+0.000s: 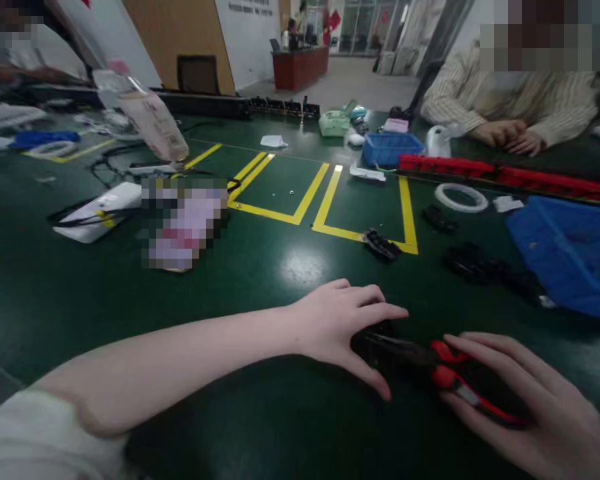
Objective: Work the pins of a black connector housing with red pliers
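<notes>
My right hand [540,393] is closed around the red and black handles of needle-nose pliers [445,367]. The dark jaws of the pliers point left, toward my left hand [345,320]. That hand is stretched out low over the green table [250,287], its thumb and fingers spread apart. A small black part [380,330] lies between the left thumb and fingers, at the plier tips; it is dark and partly hidden, so I cannot tell whether the jaws touch it. Beyond, a black plastic piece [381,245] rests on the yellow tape.
Several black parts [473,263] and a large blue bin [570,253] lie to the right. A red strip [505,175] and a small blue basket [393,148] sit farther back. Left are a phone [190,223], a white pouch [100,212] and a bottle [155,123]. A person's hands [510,137] rest opposite.
</notes>
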{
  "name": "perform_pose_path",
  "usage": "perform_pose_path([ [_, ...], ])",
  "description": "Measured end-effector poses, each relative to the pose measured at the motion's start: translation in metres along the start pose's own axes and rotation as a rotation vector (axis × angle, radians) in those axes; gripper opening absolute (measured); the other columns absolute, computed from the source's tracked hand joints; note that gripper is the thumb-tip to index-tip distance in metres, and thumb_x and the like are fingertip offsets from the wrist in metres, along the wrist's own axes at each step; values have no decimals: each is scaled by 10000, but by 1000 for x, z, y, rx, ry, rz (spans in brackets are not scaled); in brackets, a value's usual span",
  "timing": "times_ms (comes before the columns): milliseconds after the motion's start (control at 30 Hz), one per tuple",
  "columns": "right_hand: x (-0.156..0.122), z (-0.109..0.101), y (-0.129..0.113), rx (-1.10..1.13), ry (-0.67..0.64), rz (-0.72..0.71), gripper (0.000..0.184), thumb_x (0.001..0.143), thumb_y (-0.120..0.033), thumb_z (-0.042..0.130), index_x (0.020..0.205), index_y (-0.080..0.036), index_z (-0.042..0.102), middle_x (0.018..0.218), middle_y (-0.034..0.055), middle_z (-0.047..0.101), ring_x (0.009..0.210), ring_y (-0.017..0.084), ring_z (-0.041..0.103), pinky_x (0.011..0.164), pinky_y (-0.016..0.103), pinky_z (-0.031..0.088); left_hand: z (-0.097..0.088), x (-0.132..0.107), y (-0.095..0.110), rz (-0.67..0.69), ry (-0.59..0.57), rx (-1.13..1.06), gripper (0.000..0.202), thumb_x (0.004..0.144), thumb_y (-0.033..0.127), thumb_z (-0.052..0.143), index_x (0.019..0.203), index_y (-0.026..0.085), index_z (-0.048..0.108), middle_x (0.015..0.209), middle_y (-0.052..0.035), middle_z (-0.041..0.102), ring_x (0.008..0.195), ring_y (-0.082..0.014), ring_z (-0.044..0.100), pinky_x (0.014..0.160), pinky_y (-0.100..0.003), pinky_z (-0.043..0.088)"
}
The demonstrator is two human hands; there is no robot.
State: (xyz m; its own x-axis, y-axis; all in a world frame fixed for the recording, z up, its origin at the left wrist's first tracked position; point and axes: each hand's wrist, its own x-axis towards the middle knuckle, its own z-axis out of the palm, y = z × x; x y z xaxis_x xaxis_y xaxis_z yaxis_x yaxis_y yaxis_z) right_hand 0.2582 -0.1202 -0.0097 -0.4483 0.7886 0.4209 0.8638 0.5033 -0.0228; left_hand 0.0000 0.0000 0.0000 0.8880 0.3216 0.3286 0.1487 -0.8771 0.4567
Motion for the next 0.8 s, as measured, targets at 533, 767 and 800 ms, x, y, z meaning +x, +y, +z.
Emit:
perform_pose_path([
  [533,-1,-2,10,1,84,115,446,772,-361,574,1199,-254,505,1048,91,597,936,318,560,852,532,413,-6,-5,6,-84,-81,163,837,734,618,594,1350,89,393,1240,-129,501,1044,-256,483,907,-363,371],
  [767,-1,-3,11,-22,43,73,430,774,-383,572,1180,-254,517,1006,68,640,868,286,598,834,504,411,-12,-4,0,-11,-132,148,827,727,604,610,1343,91,406,1257,-134,484,1057,-254,483,905,-370,394],
  [800,-1,-4,11,-25,41,71,423,775,-378,573,1176,-255,520,1001,66,644,859,282,603,840,504,408,-12,-4,-1,2,-138,145,807,729,583,616,1337,93,412,1251,-131,486,1052,-250,488,895,-365,401],
])
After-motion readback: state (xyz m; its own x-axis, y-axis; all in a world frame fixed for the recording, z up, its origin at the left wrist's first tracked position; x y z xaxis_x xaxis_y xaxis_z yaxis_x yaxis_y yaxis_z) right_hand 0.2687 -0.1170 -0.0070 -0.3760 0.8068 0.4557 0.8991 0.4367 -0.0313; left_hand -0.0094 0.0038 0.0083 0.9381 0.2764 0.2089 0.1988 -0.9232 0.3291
